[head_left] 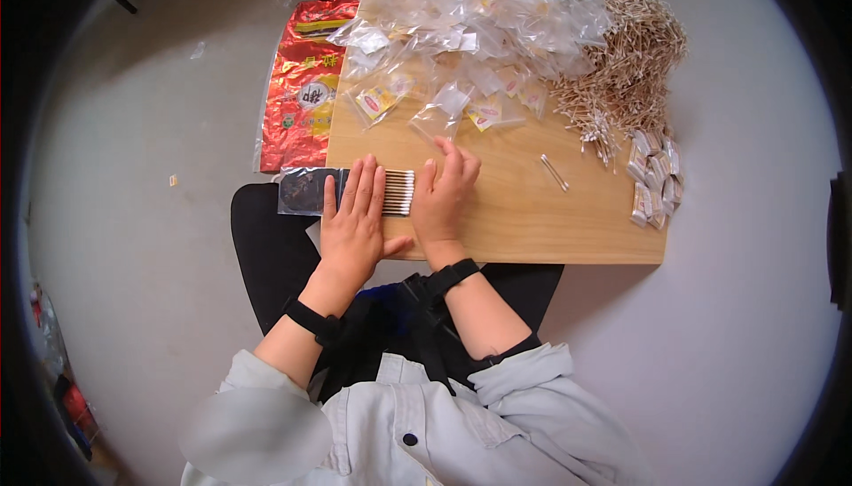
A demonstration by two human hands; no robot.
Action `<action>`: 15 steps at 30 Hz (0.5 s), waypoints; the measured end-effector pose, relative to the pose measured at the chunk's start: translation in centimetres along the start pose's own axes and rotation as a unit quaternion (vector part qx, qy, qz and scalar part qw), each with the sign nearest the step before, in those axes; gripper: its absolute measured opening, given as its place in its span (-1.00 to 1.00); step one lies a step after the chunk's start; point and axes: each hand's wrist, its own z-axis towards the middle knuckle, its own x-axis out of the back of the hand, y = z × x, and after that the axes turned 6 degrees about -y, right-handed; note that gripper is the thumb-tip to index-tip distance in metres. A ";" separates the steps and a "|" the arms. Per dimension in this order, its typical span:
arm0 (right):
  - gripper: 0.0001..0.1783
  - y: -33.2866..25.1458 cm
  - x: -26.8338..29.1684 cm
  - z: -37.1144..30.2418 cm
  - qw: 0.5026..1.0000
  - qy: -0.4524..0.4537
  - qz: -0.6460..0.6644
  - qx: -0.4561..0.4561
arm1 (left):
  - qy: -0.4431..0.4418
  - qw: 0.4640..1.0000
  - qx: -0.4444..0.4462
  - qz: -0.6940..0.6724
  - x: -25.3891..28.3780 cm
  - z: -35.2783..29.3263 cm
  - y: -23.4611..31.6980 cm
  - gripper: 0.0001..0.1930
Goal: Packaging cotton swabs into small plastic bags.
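My left hand lies flat, fingers stretched forward, over a small clear plastic bag and part of a neat row of cotton swabs. The bag's left end sticks out past the table edge above my dark trouser leg. White swab tips face right, beside my right hand. That hand rests on the wood with its fingers curled; whatever may be inside them is hidden. Two loose cotton swabs lie farther right on the table.
A heap of clear plastic bags, some with printed cards, covers the far side. Next to it is a large pile of loose swabs. Several small packed bundles sit at the right edge. A red printed sack hangs along the left edge.
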 end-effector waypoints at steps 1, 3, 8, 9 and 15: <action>-0.52 0.2 0.1 0.1 0.998 -0.021 -0.051 0.012 | 0.008 1.000 0.004 0.013 -0.1 0.0 0.0 0.12; -0.48 0.1 -0.5 0.0 0.993 -0.029 -0.107 0.049 | 0.018 1.000 0.009 0.020 -0.3 0.0 0.0 0.15; -0.36 0.5 -1.3 0.4 0.966 -0.036 -0.202 0.158 | 0.010 1.000 0.007 -0.008 -0.1 0.1 0.3 0.07; -0.37 0.4 -1.4 0.4 0.963 -0.041 -0.220 0.153 | 0.010 1.000 0.009 -0.011 -0.1 0.0 0.2 0.07; -0.40 0.4 -1.8 0.3 0.951 -0.062 -0.249 0.170 | -0.007 1.000 0.024 0.012 0.1 -0.6 0.3 0.09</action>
